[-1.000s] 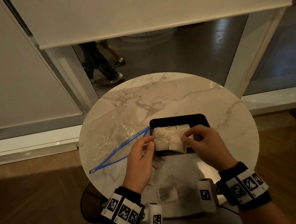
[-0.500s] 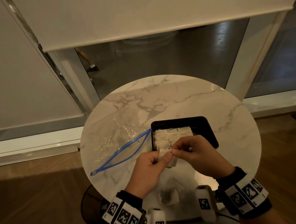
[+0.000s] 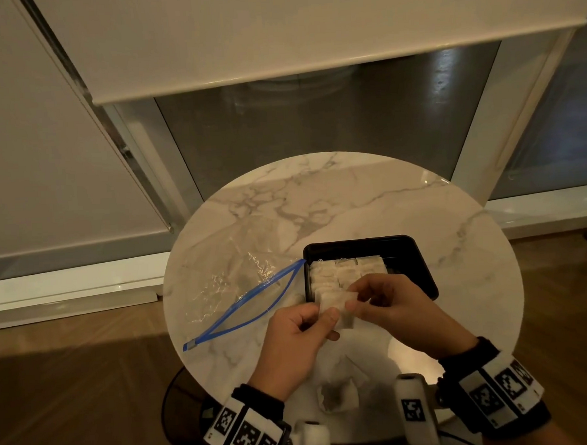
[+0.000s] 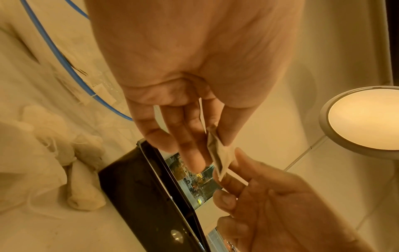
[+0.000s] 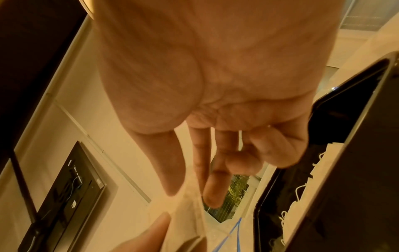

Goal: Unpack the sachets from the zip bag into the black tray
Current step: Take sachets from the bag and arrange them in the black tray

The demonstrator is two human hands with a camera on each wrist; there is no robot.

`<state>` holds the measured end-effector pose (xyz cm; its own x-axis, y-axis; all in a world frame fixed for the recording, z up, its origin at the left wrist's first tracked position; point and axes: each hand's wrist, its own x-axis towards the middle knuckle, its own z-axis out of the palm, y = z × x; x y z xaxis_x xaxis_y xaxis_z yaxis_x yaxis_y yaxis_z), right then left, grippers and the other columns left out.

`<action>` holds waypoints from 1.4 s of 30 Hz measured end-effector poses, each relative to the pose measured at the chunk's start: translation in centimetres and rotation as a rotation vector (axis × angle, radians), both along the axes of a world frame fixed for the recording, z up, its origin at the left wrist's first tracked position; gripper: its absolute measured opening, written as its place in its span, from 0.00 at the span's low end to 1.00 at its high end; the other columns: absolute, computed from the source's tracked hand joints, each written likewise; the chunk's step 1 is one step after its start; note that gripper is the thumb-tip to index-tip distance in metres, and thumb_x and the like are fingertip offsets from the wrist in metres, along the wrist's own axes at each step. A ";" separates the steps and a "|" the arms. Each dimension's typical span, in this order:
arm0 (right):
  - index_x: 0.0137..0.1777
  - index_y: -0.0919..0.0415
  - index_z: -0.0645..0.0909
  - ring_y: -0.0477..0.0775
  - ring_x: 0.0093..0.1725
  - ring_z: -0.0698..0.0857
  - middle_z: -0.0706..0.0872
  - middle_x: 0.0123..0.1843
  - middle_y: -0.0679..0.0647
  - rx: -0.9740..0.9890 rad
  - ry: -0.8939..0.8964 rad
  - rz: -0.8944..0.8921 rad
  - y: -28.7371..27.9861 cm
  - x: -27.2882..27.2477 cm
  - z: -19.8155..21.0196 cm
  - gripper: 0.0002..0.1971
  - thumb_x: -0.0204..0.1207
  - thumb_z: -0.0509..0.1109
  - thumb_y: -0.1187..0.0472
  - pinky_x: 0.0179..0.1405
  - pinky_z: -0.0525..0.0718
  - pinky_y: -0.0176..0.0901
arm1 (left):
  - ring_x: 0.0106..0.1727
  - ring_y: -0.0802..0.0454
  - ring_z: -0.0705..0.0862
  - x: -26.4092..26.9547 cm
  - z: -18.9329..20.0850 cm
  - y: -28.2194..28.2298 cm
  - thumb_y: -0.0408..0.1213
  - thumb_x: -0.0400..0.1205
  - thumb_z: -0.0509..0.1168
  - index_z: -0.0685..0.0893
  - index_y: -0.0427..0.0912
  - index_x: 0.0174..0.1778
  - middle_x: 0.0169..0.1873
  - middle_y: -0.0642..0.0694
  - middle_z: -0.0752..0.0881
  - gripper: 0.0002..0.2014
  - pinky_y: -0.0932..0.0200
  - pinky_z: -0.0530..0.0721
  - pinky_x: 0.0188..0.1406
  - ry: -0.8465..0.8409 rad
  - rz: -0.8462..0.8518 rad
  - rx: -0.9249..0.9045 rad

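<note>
Both hands hold one sachet (image 3: 335, 307) between them, just at the near edge of the black tray (image 3: 420, 270): the left hand (image 3: 293, 344) pinches its left side with thumb and forefinger, and the right hand (image 3: 397, 307) pinches its right side. More sachets (image 3: 345, 270) lie in rows in the tray. The zip bag (image 3: 241, 286) lies open and flat on the marble table (image 3: 352, 199), left of the tray.

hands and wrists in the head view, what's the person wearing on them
Both hands, the left hand and the right hand, are bare, without gloves or rings. Each wrist carries a black fabric cuff with a band of white rectangular blocks printed with black square fiducial markers, plus a white rounded camera pod bearing another marker.
</note>
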<state>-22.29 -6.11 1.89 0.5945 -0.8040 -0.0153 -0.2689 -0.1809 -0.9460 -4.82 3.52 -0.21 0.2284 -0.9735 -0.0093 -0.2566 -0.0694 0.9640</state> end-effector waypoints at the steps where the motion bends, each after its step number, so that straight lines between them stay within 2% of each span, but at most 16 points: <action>1: 0.45 0.54 0.89 0.66 0.44 0.87 0.90 0.42 0.54 0.026 -0.003 0.012 -0.1 -0.1 0.0 0.01 0.77 0.76 0.59 0.47 0.88 0.55 | 0.40 0.51 0.91 0.1 0.0 0.0 0.43 0.85 0.68 0.88 0.30 0.45 0.35 0.36 0.90 0.17 0.47 0.87 0.45 0.006 0.010 -0.012; 4: 0.42 0.57 0.90 0.68 0.44 0.87 0.91 0.40 0.56 0.054 -0.026 0.006 -0.3 -0.5 0.0 0.03 0.77 0.77 0.62 0.49 0.88 0.57 | 0.38 0.57 0.90 0.1 0.0 -0.1 0.44 0.85 0.68 0.87 0.26 0.47 0.35 0.33 0.88 0.19 0.57 0.84 0.42 0.005 0.020 -0.032; 5: 0.42 0.57 0.90 0.67 0.44 0.87 0.91 0.40 0.57 0.063 -0.038 0.009 -0.4 -0.6 0.0 0.03 0.77 0.76 0.62 0.46 0.88 0.53 | 0.38 0.57 0.90 0.0 0.0 -0.2 0.44 0.85 0.68 0.87 0.27 0.47 0.35 0.34 0.89 0.19 0.58 0.84 0.41 0.001 0.020 -0.031; 7: 0.42 0.58 0.90 0.58 0.40 0.88 0.91 0.40 0.56 0.089 -0.054 0.009 -0.6 -0.9 0.1 0.03 0.77 0.76 0.63 0.36 0.85 0.38 | 0.37 0.57 0.90 -0.2 0.0 -0.3 0.44 0.85 0.68 0.88 0.29 0.46 0.34 0.36 0.89 0.17 0.60 0.84 0.41 -0.010 0.021 -0.023; 9: 0.42 0.60 0.89 0.51 0.38 0.87 0.91 0.39 0.56 0.120 -0.090 -0.031 -0.8 -1.2 0.1 0.03 0.77 0.76 0.65 0.35 0.81 0.31 | 0.38 0.55 0.90 -0.4 0.0 -0.3 0.42 0.84 0.69 0.90 0.34 0.45 0.34 0.40 0.90 0.13 0.62 0.84 0.42 -0.008 0.024 -0.017; 12: 0.44 0.61 0.89 0.51 0.39 0.87 0.90 0.40 0.56 0.083 -0.123 -0.167 -1.5 -1.9 -0.1 0.03 0.78 0.74 0.66 0.40 0.84 0.37 | 0.41 0.51 0.90 -0.2 0.1 -0.3 0.40 0.84 0.69 0.92 0.46 0.48 0.37 0.45 0.92 0.06 0.61 0.87 0.46 -0.006 0.021 0.008; 15: 0.46 0.56 0.87 0.49 0.42 0.89 0.90 0.41 0.52 -0.020 -0.079 -0.363 -2.3 -2.5 -0.7 0.04 0.80 0.71 0.63 0.46 0.87 0.42 | 0.45 0.59 0.89 0.0 -0.1 -0.3 0.41 0.84 0.69 0.92 0.52 0.51 0.40 0.53 0.92 0.06 0.67 0.86 0.49 -0.101 0.053 0.030; 18: 0.49 0.54 0.85 0.49 0.47 0.89 0.90 0.46 0.50 -0.030 -0.058 -0.497 -2.8 -2.9 -1.0 0.04 0.83 0.69 0.61 0.47 0.88 0.43 | 0.56 0.69 0.81 0.2 -0.9 -0.7 0.48 0.84 0.68 0.88 0.57 0.58 0.52 0.65 0.86 0.09 0.77 0.75 0.52 -0.472 0.116 0.049; 20: 0.50 0.53 0.84 0.48 0.47 0.88 0.89 0.46 0.50 -0.056 -0.035 -0.564 -3.0 -3.1 -1.4 0.04 0.83 0.68 0.62 0.45 0.87 0.42 | 0.66 0.65 0.74 0.6 -1.5 -0.8 0.52 0.84 0.65 0.83 0.61 0.65 0.62 0.65 0.79 0.14 0.71 0.73 0.62 -0.715 0.155 0.087; 23: 0.52 0.53 0.84 0.47 0.48 0.87 0.88 0.46 0.48 -0.093 0.034 -0.619 -3.5 -3.5 -2.2 0.04 0.83 0.69 0.61 0.46 0.87 0.43 | 0.73 0.58 0.70 0.8 -2.0 -0.8 0.53 0.85 0.62 0.79 0.63 0.71 0.71 0.61 0.76 0.17 0.54 0.77 0.71 -0.803 0.162 0.095; 26: 0.55 0.55 0.84 0.49 0.48 0.87 0.87 0.46 0.47 -0.123 0.149 -0.630 -3.9 -3.4 -3.5 0.05 0.83 0.69 0.62 0.48 0.87 0.45 | 0.75 0.59 0.69 0.6 -2.2 -1.2 0.54 0.87 0.59 0.79 0.64 0.71 0.73 0.62 0.74 0.17 0.56 0.75 0.72 -0.856 0.130 0.120; 30: 0.56 0.57 0.86 0.52 0.45 0.85 0.88 0.45 0.51 -0.235 0.320 -0.589 -4.3 -2.6 -4.8 0.07 0.82 0.68 0.63 0.48 0.86 0.47 | 0.71 0.59 0.72 0.4 -2.5 -1.8 0.52 0.87 0.59 0.82 0.63 0.67 0.69 0.62 0.78 0.14 0.55 0.76 0.70 -0.900 0.108 0.150; 33: 0.55 0.53 0.86 0.56 0.46 0.86 0.90 0.47 0.53 -0.339 0.536 -0.534 -4.4 -1.9 -5.1 0.08 0.81 0.66 0.59 0.42 0.84 0.47 | 0.68 0.59 0.75 0.5 -2.5 -2.2 0.51 0.86 0.61 0.84 0.63 0.65 0.65 0.62 0.80 0.13 0.55 0.77 0.67 -0.917 0.126 0.169; 36: 0.58 0.47 0.84 0.57 0.50 0.85 0.89 0.50 0.52 -0.335 0.732 -0.510 -4.5 -1.4 -4.8 0.11 0.79 0.65 0.58 0.41 0.80 0.45 | 0.67 0.59 0.76 0.5 -2.5 -2.6 0.50 0.87 0.61 0.85 0.62 0.63 0.64 0.62 0.81 0.12 0.57 0.75 0.65 -0.928 0.147 0.171; 39: 0.60 0.45 0.84 0.55 0.53 0.86 0.90 0.52 0.49 -0.334 0.821 -0.487 -4.4 -0.9 -4.5 0.13 0.78 0.66 0.57 0.52 0.78 0.47 | 0.66 0.60 0.77 0.6 -2.7 -2.7 0.51 0.87 0.61 0.86 0.63 0.63 0.63 0.63 0.81 0.12 0.57 0.76 0.64 -0.924 0.152 0.173; 42: 0.59 0.44 0.83 0.52 0.53 0.86 0.90 0.49 0.46 -0.303 0.875 -0.465 -4.5 -0.7 -4.3 0.13 0.78 0.65 0.57 0.63 0.70 0.53 | 0.64 0.60 0.78 0.7 -3.0 -2.7 0.51 0.86 0.62 0.87 0.62 0.61 0.61 0.63 0.82 0.11 0.57 0.78 0.62 -0.912 0.164 0.167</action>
<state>-22.94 -10.65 -2.45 0.1022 -0.9934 -0.0515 -0.9446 -0.0807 -0.3182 -4.16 0.85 -3.25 0.3502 -0.9308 0.1043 -0.8823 -0.2904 0.3705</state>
